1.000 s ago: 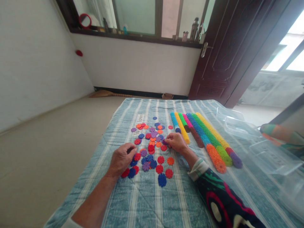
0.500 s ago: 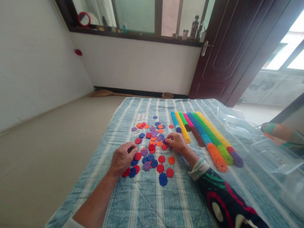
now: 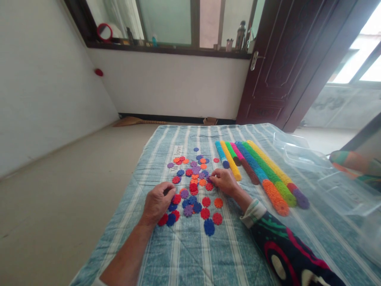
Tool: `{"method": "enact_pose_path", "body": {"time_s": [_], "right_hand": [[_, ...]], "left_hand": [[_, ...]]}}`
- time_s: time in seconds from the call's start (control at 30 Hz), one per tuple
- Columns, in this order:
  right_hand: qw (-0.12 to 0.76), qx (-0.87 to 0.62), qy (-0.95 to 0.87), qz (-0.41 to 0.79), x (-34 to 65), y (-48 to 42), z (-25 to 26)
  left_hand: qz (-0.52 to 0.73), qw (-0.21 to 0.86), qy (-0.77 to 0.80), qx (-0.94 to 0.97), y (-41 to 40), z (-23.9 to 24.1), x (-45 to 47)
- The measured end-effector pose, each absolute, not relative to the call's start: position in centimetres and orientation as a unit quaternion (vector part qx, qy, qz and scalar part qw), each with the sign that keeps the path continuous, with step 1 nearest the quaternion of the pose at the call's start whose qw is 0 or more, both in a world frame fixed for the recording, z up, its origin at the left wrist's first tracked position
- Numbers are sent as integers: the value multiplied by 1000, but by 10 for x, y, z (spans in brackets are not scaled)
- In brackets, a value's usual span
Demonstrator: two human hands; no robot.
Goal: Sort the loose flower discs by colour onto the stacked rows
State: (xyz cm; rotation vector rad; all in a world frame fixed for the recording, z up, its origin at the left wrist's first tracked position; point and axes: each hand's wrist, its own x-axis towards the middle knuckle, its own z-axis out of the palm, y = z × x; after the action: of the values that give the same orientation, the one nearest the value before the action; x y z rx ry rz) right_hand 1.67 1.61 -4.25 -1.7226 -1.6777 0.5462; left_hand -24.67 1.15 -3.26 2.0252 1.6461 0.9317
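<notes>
Notched plastic snowflake discs in red, blue, purple and orange lie loosely spread on a striped bed cover (image 3: 190,262). On the left edge of the spread, my left hand (image 3: 157,202) rests beside a red disc (image 3: 176,199) with its fingers curled; whatever they may hold is hidden. My right hand (image 3: 225,181) pinches at a purple disc (image 3: 209,179) on the right edge of the spread. Closer to me lie a large blue disc (image 3: 209,227) and several red discs (image 3: 205,213).
Right of my right hand, stacked discs form long coloured rods, among them an orange-ended rod (image 3: 279,202) and a yellow rod (image 3: 235,167). Clear plastic boxes (image 3: 306,157) stand at the right. Beyond the bed are a dark red door (image 3: 276,71) and a window sill (image 3: 172,49).
The whole view has shifted slightly, so the bed and discs appear a little further right. Both hands keep nearly the same places among the discs.
</notes>
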Motion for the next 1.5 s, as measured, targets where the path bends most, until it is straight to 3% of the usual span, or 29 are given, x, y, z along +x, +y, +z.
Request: {"method": "enact_pose_path", "body": {"time_s": [1.03, 1.5], "right_hand": [[329, -663, -648, 181, 15, 19, -44], [369, -634, -634, 245, 18, 19, -38]], "left_hand": [[332, 183, 581, 720, 8, -31, -249], [323, 161, 596, 717, 7, -25, -245]]}}
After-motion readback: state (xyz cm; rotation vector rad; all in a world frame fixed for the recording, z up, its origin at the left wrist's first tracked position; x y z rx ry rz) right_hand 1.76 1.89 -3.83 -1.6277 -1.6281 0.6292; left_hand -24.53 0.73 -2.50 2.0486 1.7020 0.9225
